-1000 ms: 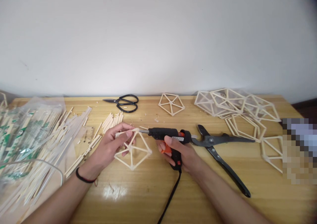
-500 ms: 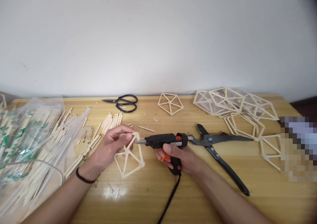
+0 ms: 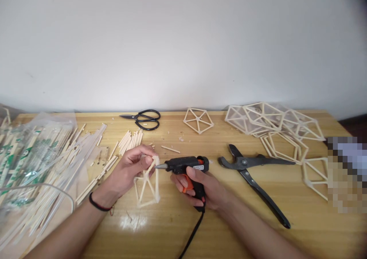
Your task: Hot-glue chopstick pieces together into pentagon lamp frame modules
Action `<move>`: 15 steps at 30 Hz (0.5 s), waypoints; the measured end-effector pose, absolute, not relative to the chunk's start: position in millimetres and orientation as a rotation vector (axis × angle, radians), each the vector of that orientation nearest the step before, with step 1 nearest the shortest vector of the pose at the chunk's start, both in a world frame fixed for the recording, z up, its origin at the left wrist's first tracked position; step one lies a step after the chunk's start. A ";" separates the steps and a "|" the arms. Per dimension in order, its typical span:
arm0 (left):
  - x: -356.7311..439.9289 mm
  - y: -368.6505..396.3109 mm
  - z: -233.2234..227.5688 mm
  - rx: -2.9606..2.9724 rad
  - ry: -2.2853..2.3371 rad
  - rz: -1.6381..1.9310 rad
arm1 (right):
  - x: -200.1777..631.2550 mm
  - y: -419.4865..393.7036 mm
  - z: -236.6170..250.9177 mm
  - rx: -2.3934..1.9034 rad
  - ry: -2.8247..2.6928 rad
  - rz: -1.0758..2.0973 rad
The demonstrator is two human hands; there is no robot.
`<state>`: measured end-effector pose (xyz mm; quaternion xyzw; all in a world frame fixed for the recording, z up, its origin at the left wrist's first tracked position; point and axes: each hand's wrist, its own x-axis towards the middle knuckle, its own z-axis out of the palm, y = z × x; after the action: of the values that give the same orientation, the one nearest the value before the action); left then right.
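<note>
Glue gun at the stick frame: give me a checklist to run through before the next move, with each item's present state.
1. Left hand grips the stick frame at its top joint: ok.
2. Frame's lower edge rests on the table: ok.
3. Right hand holds the glue gun, finger on the orange trigger: ok.
4. Nozzle meets the top joint: ok, it looks touching.
5. Left fingertips clear of the nozzle: not ok, they sit right beside it.
6. Glue flowing: cannot tell.
7. Cutters and cord clear of both hands: ok.
</note>
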<state>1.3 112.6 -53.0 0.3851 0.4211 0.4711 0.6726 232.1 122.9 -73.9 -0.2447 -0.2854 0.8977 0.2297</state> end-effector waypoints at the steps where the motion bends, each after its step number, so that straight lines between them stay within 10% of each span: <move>1: 1.1 112.5 -53.3 0.870 0.956 1.056 | 232.2 122.8 -74.6 -0.666 -0.783 2.467; 15: 2.1 110.8 -49.6 0.887 1.025 0.975 | 235.5 126.3 -72.2 -0.655 -0.745 2.403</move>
<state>2.1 110.8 -49.6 0.3938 0.4551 0.4327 0.6713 235.5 126.3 -72.2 -0.2429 -0.2761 0.8906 0.2677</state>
